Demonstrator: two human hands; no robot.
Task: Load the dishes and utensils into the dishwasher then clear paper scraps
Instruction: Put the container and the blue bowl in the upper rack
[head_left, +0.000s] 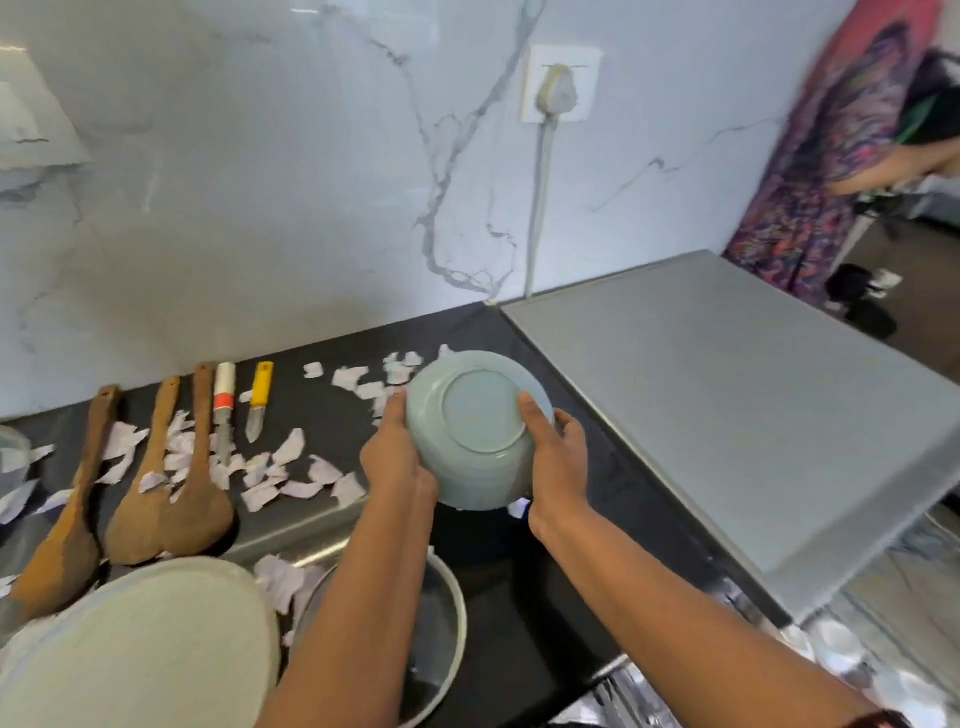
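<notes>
Head view, going left to right: three wooden spoons (140, 483) are lined up on the dark surface (545, 582), handles pointing to the far wall, and just right of them lie two small knives, one with a white and red handle (224, 397) and one with a yellow handle (261, 387). Paper scraps (291, 467) are scattered all around and between them, so clearing hasn't started as far as I can tell. At the near left there's a pale plate (140, 649) and beside it a metal pan (441, 613), both not loaded yet.

Then the action: a light blue bowl (478, 431) is held upside down, base facing the camera, just above the surface. The left hand (397, 457) is clamped on its left side and the right hand (558, 452) on its right, each with fingers on the base or rim, so the bowl sits squarely between both hands.

To the right is a flat grey top (727, 415), my guess is the dishwasher, and something shiny at the near right edge could be its open rack, too blurry to say. So I'd call this early days: the bowl is being handled, and nearly everything else is left.
</notes>
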